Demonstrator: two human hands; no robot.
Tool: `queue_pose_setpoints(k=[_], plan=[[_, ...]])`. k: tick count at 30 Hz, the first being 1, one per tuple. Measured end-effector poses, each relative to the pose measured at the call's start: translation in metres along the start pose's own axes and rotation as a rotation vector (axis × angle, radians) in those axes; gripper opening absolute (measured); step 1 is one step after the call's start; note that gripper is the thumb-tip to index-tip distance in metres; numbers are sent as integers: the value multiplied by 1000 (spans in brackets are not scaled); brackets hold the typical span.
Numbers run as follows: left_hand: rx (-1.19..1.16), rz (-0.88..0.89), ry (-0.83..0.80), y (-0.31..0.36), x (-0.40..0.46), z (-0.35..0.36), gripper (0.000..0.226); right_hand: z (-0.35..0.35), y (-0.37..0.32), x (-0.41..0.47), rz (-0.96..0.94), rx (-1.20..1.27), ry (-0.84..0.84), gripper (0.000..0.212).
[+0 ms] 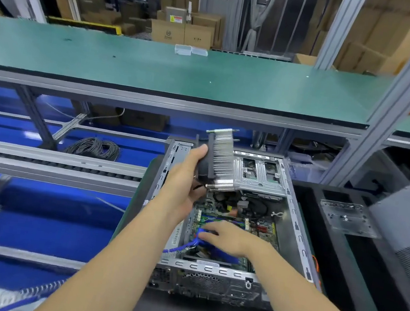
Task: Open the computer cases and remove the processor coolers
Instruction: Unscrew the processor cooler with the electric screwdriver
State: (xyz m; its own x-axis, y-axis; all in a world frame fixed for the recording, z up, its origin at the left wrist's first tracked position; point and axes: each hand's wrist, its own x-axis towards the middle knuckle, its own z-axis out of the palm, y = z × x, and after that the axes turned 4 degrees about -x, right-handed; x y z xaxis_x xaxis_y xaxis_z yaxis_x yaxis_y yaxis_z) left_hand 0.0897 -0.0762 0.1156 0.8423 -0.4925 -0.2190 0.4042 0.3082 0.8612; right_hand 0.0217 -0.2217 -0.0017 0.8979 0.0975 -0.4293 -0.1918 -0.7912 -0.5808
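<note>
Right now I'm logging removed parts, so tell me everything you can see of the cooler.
The cooler is a block of thin silvery metal fins backed by a black fan frame, with spring-loaded screws at its lower corner. It is out of the case, held tilted in the air above the case's far left corner. The left hand grips its black side, thumb on top. Nothing else touches it.

My right hand [227, 237] hides part of the motherboard [264, 230] and the blue tool [201, 242] beneath it; I cannot tell its grip. Beside the motherboard, the cooler [220, 162] looks blurred.
</note>
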Motion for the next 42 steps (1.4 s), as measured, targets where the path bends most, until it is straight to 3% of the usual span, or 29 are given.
queue_pose_setpoints(k=[4, 9, 12, 14, 16, 17, 19, 23, 29, 31, 34, 38, 42], plan=[[-91, -31, 78, -10, 3, -3, 20, 5, -1, 4, 57, -67, -84, 59], [-102, -78, 134, -26, 2, -1, 28, 3, -4, -5, 38, 36, -86, 51], [-86, -62, 123, -26, -2, 3, 35, -14, -3, -15, 97, 436, 268, 36], [-97, -52, 96, -21, -1, 11, 42, -39, -3, -27, 127, 885, 505, 28], [-114, -60, 72, -18, 1, 24, 46, -73, -7, -49, 45, 1272, 566, 33], [-129, -72, 52, -17, 1, 34, 44, -90, -9, -62, -3, 1353, 553, 46], [-147, -105, 0, -18, 1, 59, 37, -119, -12, -88, -24, 1240, 506, 72], [28, -62, -61, -38, -2, 120, 34, -148, 1, -134, 87, 824, 536, 95], [194, -122, -202, -92, -8, 213, 33, -145, 81, -217, 55, 939, 643, 76], [303, -147, -245, -120, -13, 240, 42, -137, 114, -240, 80, 976, 701, 71], [543, -113, -267, -166, -21, 270, 86, -119, 162, -265, 290, 909, 852, 73], [701, -18, -342, -205, -39, 292, 75, -83, 218, -282, 593, 688, 1001, 62], [816, -62, -415, -234, -51, 298, 65, -39, 266, -287, 784, 647, 894, 84]])
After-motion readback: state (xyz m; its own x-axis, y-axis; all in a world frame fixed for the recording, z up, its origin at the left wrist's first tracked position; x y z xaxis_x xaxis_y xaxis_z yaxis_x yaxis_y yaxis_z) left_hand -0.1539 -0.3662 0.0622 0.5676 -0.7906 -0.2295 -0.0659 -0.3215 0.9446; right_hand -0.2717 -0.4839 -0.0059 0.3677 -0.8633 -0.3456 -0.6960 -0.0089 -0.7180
